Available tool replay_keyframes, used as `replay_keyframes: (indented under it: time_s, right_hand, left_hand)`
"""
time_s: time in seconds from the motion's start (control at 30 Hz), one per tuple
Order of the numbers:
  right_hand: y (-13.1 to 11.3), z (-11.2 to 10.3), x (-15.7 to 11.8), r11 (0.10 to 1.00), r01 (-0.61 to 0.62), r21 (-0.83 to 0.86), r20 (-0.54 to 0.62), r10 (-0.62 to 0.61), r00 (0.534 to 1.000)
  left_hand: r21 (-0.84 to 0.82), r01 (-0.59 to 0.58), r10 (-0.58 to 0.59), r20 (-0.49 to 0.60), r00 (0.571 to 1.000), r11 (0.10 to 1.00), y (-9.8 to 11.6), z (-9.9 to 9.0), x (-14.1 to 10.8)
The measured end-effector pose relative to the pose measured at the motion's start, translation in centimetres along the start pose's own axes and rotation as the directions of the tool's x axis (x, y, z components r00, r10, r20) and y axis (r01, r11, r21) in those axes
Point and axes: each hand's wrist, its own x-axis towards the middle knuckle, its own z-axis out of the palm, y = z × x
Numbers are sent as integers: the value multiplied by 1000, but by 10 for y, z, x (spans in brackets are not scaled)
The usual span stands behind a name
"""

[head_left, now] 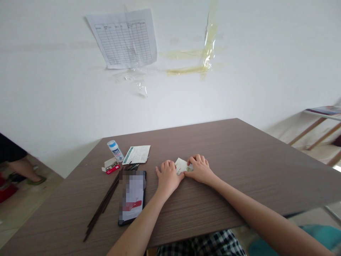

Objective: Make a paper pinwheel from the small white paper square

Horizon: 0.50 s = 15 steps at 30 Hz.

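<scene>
A small white piece of paper [180, 165] with faint coloured print lies on the brown table between my hands. My left hand [169, 176] rests on its left side, fingers curled and thumb pointing toward the other hand. On its right side my right hand [199, 169] grips the paper between curled fingers and thumb. Both thumbs nearly meet at the near edge. Parts of the paper are hidden under the fingers. Left of my left hand lies a phone [133, 197] with a lit, partly pixelated screen.
At the table's [226, 142] left are a white-blue glue stick [115, 150], a white-green packet [137, 154], an open red-white box [111, 166] of small metal pieces and thin dark sticks [103, 202]. A printed sheet [125, 39] is taped to the wall. A person's leg [23, 170] shows far left.
</scene>
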Motion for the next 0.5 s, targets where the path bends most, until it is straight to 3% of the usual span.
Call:
replay_keyframes:
  time_s: [0.5]
  right_hand:
    - [2,-12,2,1000,-13,14,47,12,999]
  left_hand:
    - [-39,2,0,56,998,999,-6,-7,3]
